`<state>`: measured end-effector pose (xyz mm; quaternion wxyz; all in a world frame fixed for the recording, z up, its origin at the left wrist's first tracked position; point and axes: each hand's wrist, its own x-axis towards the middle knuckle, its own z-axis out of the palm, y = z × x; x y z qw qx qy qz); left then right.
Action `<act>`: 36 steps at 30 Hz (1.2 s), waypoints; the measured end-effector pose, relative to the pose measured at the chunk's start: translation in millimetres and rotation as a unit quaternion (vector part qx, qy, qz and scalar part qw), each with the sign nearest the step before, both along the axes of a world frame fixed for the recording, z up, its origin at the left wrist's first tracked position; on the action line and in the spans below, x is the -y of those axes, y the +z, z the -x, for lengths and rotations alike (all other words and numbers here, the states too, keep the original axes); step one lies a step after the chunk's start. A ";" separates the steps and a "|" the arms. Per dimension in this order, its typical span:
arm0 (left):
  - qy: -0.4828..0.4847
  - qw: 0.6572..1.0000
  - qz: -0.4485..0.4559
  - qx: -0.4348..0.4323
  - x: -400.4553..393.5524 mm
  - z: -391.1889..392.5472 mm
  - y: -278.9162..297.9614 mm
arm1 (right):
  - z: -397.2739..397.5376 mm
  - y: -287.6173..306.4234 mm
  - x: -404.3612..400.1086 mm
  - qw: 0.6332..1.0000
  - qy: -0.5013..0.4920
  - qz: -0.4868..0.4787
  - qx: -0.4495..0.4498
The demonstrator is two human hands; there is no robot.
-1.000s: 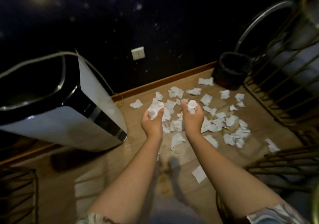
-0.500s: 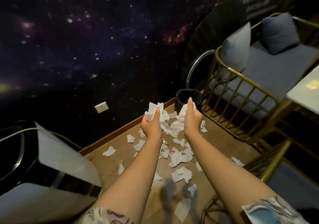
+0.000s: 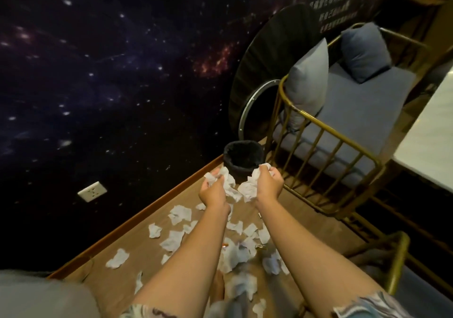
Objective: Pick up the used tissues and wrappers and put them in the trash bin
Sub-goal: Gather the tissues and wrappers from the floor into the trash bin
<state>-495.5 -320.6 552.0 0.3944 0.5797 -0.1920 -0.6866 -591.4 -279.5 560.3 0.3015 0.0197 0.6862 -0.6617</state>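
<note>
My left hand (image 3: 213, 191) is closed on a bunch of crumpled white tissues (image 3: 228, 182). My right hand (image 3: 268, 185) grips another wad of tissues (image 3: 250, 186). Both hands are held out side by side, just short of a small black trash bin (image 3: 242, 158) with a dark liner that stands on the floor by the wall. Several more crumpled tissues (image 3: 180, 214) lie scattered over the wooden floor (image 3: 137, 239) beneath my arms. A small orange scrap (image 3: 225, 245) shows among them.
A gold metal-framed sofa (image 3: 326, 131) with grey cushions stands right of the bin. A dark round object (image 3: 267, 72) leans on the starry wall behind it. A white wall socket (image 3: 92, 191) is at left, a white appliance (image 3: 44, 295) at bottom left, a white tabletop (image 3: 431, 141) at far right.
Both hands have lifted from the floor pile with tissues and moved forward toward the black bin. My view has swung up and right, so the white appliance has slid to the lower left.
</note>
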 end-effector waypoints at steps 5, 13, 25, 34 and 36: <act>-0.041 0.998 -0.041 -0.014 86.9 51.7 -47.6 | 41.2 -54.2 86.4 0.998 -0.027 -0.043 0.031; -0.076 0.993 -0.085 0.007 232.7 146.4 -156.4 | 130.8 -159.3 223.5 0.985 -0.098 -0.097 0.102; -0.053 0.983 -0.177 0.015 331.2 247.4 -337.5 | 242.4 -349.5 327.4 0.958 -0.095 -0.085 0.259; -0.055 0.973 -0.187 -0.122 354.4 268.4 -409.5 | 267.9 -406.6 346.8 0.916 -0.134 0.113 0.360; -0.038 0.974 -0.185 -0.121 352.9 267.2 -405.1 | 266.5 -405.2 345.6 0.924 -0.130 0.096 0.347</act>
